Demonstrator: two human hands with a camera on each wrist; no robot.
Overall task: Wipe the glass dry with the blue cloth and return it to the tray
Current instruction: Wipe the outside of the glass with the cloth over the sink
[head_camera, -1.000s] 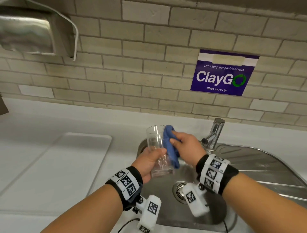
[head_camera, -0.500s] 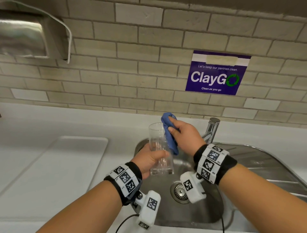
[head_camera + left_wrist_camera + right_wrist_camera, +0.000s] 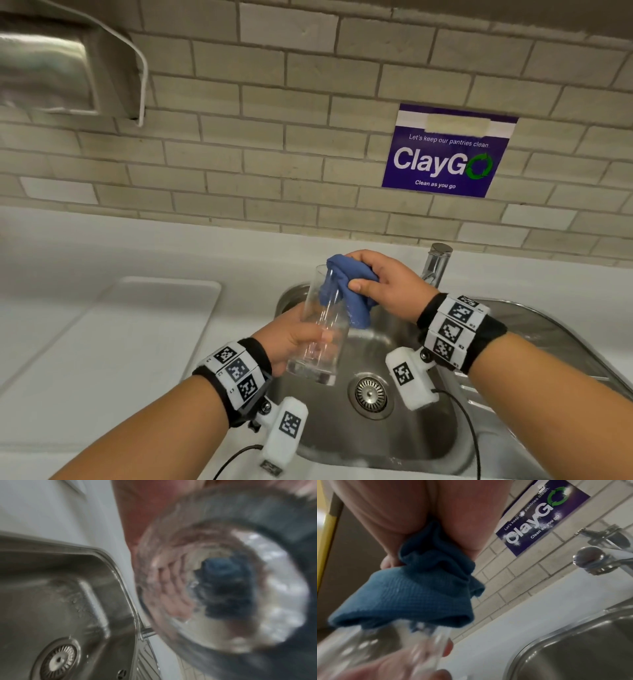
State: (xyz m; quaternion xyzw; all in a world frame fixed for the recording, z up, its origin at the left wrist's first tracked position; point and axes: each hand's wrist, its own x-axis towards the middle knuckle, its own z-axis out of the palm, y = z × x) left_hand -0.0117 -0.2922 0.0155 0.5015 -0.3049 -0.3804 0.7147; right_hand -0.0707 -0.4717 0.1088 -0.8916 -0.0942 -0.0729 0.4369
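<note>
A tall clear glass (image 3: pixel 322 329) is held upright over the sink, and my left hand (image 3: pixel 294 337) grips its lower half. My right hand (image 3: pixel 380 284) holds the bunched blue cloth (image 3: pixel 346 291) at the glass's rim. Part of the cloth goes down inside the glass, and a fold hangs down its right outer side. The left wrist view looks up through the glass base (image 3: pixel 223 588), where the blue cloth (image 3: pixel 226 586) shows inside. The right wrist view shows the cloth (image 3: pixel 419 591) pinched under my fingers above the glass (image 3: pixel 385 649). The white tray (image 3: pixel 113 346) lies flat on the counter to the left.
The steel sink (image 3: pixel 387 442) with its drain strainer (image 3: pixel 370 394) lies under both hands. A tap (image 3: pixel 435 265) stands just behind my right hand. A ribbed drainboard (image 3: pixel 561 342) runs to the right. A steel dispenser (image 3: pixel 65 65) hangs on the tiled wall at the upper left.
My right hand has lifted the cloth from the glass's right side up to the rim and pushed part of it inside. My left hand still grips the glass.
</note>
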